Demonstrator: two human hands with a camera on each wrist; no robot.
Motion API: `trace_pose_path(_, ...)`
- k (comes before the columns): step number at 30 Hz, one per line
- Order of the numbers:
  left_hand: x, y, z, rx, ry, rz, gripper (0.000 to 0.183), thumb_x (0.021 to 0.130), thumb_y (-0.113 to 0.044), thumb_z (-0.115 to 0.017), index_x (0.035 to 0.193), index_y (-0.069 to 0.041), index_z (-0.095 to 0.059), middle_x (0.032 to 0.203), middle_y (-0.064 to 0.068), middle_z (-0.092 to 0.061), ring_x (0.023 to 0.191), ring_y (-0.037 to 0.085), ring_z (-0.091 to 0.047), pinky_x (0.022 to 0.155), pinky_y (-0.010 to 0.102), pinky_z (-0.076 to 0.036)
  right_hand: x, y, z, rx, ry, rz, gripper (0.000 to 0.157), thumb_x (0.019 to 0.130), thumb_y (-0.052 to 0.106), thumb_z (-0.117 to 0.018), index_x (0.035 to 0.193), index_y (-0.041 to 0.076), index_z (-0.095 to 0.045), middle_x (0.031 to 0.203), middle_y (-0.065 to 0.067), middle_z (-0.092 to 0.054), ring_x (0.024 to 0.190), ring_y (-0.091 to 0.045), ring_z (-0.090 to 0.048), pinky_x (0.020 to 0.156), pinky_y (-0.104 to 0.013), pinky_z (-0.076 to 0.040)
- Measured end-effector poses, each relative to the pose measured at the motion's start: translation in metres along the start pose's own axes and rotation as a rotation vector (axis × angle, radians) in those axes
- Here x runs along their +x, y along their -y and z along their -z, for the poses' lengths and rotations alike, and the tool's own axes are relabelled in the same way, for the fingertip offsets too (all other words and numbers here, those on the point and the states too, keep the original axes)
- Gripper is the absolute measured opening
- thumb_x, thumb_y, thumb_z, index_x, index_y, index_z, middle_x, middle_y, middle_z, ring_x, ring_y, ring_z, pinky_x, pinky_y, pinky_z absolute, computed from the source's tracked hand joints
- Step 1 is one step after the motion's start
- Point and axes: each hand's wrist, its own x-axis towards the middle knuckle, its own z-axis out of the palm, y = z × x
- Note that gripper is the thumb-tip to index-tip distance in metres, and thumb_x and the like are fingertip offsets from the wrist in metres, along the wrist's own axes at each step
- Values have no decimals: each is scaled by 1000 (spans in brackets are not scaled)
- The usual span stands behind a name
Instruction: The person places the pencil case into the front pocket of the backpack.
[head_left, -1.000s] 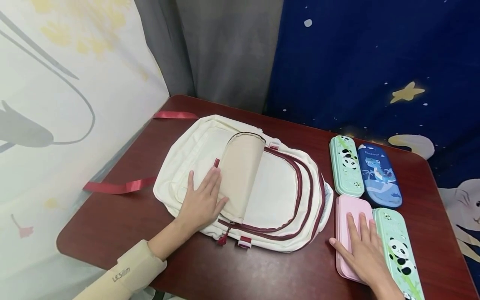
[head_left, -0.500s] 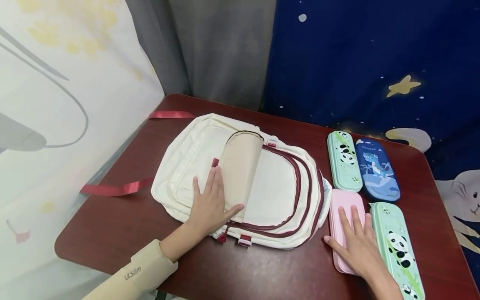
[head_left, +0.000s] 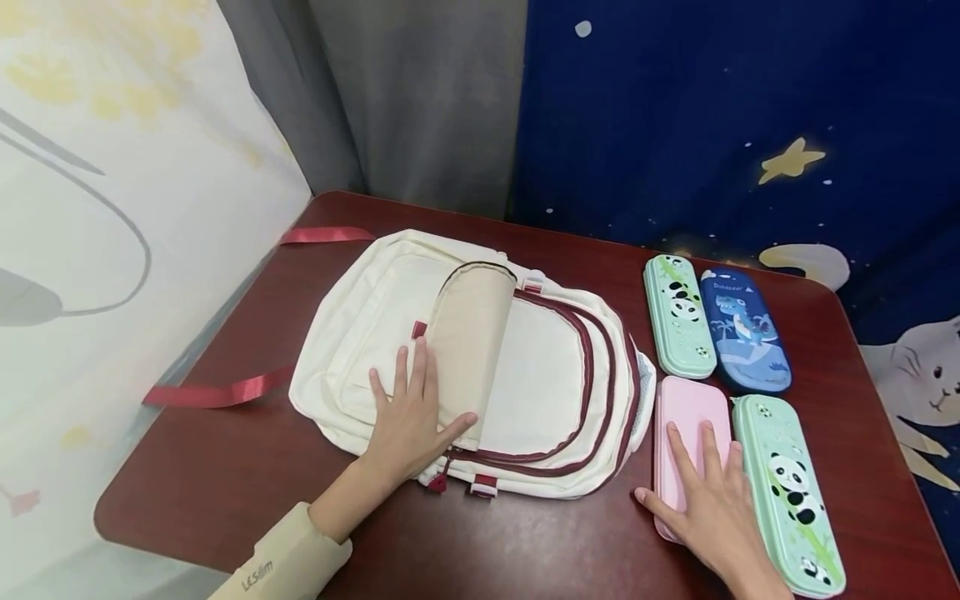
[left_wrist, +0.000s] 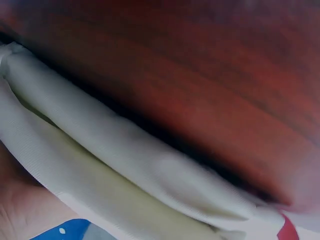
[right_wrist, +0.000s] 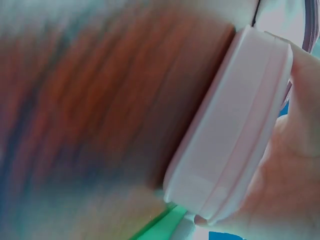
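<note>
Saw left hand [head_left: 408, 421] spread wide on backpack [head_left: 480, 350], right hand [head_left: 712, 508] likewise on pink case [head_left: 692, 408]; its side seam [right_wrist: 243, 132] only in right-wrist view.

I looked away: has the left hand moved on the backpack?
Yes: in the head view, the left hand has shifted slightly right relative to the red tab on the backpack.

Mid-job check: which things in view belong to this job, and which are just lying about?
In the job, judging by the hands:
backpack, under the left hand
pink case, under the right hand

Probably just lying about:
blue case
far green case
near green case
red ribbons
</note>
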Motion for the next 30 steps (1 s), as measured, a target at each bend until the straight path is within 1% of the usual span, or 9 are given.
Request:
trace_pose_path(3,-3,1,-3,-13,-15,-4,101,83,-71,-40,147,2,-11,155,14,-3,139,36,-2,99,67,1,-2,0,-3,0,-9,-4,101,75,57,-67,150,11,-16,149,-29,-6,128,-60,0,91,-71,-18)
trace_pose_path(7,-5,2,-4,-6,3,-10,93,84,-71,-38,150,-12,-10,155,12,2,140,34,3,100,66,3,-6,-2,-4,16,-8,-40,111,74,56,-68,148,0,-8,150,-29,0,133,-51,3,97,-66,-14)
trace_pose_path(10,-4,1,-3,-1,27,-8,88,84,-70,-39,151,-21,-9,155,11,6,140,33,6,100,65,5,-10,0,-5,-1,-3,-79,116,72,60,-67,147,-3,-6,150,-29,1,135,-48,2,96,-67,-16)
trace_pose_path(14,-3,1,-1,-4,41,-2,88,84,-69,-42,151,-22,-9,155,11,7,140,33,7,101,64,7,-17,5,-5,-13,-25,-109,117,69,60,-70,147,-4,-10,147,-34,-5,129,-57,-7,91,-68,-19)
trace_pose_path(17,-2,1,-1,0,46,1,88,84,-69,-41,151,-22,-9,155,11,7,140,33,6,101,64,7,-19,7,-6,-5,-76,-122,112,66,50,-76,145,-5,-18,143,-37,-14,119,-61,-23,87,-67,-23)
trace_pose_path(20,-2,1,-2,8,43,2,88,84,-69,-41,151,-22,-9,155,11,6,140,33,5,101,63,6,-19,8,-5,28,-127,-132,105,63,36,-80,142,-5,-25,140,-37,-19,106,-63,-30,83,-65,-26)
trace_pose_path(23,-3,1,-2,10,35,3,88,84,-69,-41,151,-22,-9,155,11,6,140,34,5,101,63,6,-18,7,-3,73,-178,-129,97,60,27,-79,138,-4,-32,139,-35,-23,100,-63,-33,81,-64,-27)
trace_pose_path(27,-3,1,-3,10,31,4,88,84,-69,-41,151,-22,-8,155,10,7,140,34,4,101,64,6,-18,5,3,117,-242,-147,91,58,24,-77,135,-2,-38,140,-31,-27,104,-61,-32,84,-63,-24)
trace_pose_path(30,-3,2,-3,9,30,2,87,85,-69,-40,151,-22,-7,155,10,8,140,34,4,100,65,5,-19,3,12,118,-275,-165,90,58,24,-76,136,-1,-39,142,-29,-28,107,-59,-31,87,-64,-23)
